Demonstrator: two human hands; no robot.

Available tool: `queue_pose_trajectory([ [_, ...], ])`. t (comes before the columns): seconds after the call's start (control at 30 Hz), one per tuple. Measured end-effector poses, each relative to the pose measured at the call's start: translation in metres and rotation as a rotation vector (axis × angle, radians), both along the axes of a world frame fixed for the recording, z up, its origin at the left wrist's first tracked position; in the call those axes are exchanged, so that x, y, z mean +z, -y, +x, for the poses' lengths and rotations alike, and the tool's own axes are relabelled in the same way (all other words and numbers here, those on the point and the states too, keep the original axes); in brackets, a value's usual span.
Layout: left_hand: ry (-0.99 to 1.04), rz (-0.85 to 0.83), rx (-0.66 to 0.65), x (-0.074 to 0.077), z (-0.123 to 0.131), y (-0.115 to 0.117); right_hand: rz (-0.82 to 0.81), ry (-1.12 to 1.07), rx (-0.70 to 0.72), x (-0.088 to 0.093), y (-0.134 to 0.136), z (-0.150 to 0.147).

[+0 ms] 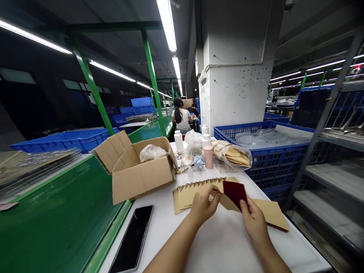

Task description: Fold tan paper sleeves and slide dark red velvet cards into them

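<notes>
My left hand (205, 201) pinches the edge of a tan paper envelope (228, 203) just above the white table. My right hand (254, 220) grips a dark red card (235, 192), its thumb on the card's near edge. Card and envelope overlap between my hands; whether the card is inside or only against it, I cannot tell. Behind my left hand, several tan envelopes (184, 194) lie fanned in an overlapping row. Right of my right hand rests a tan stack (273, 213) with a dark red lower edge.
A black phone (133, 237) lies at left, near an open cardboard box (143, 178). Further back stand a pink bottle (208, 157), white bottles (178, 141) and a plastic bag of tan envelopes (234, 155). Blue crates (261, 170) and a metal rack (330, 170) flank the right side.
</notes>
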State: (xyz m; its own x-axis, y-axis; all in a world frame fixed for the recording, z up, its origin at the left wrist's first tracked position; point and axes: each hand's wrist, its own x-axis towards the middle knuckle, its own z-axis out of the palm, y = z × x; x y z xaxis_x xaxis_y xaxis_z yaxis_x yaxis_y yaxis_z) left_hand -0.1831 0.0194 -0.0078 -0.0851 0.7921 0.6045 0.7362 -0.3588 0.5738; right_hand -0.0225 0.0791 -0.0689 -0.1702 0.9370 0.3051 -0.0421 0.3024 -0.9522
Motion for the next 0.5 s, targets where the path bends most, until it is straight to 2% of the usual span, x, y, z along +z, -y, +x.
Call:
queue_pose_trajectory([
  [0.1,0.126,-0.031,0.177,-0.004,-0.007,-0.001,-0.081,-0.081,-0.146,-0.005,0.000,0.004],
  [0.13,0.170,-0.038,0.228,-0.006,-0.008,-0.003,-0.072,-0.086,-0.191,-0.006,0.000,0.005],
  [0.2,0.272,-0.071,0.264,-0.011,-0.009,-0.007,0.050,-0.039,-0.248,-0.008,0.002,0.004],
  [0.27,0.424,-0.164,0.203,-0.017,-0.006,-0.012,0.269,0.063,-0.211,-0.008,0.004,0.001],
  [0.33,0.624,-0.285,0.092,-0.020,0.001,-0.016,0.468,0.188,-0.108,-0.009,0.006,-0.003],
  [0.43,0.897,-0.355,-0.059,-0.018,0.009,-0.017,0.600,0.360,0.033,-0.010,0.007,-0.010],
  [0.5,1.009,-0.336,-0.118,-0.015,0.010,-0.014,0.635,0.414,0.054,-0.010,0.007,-0.012],
])
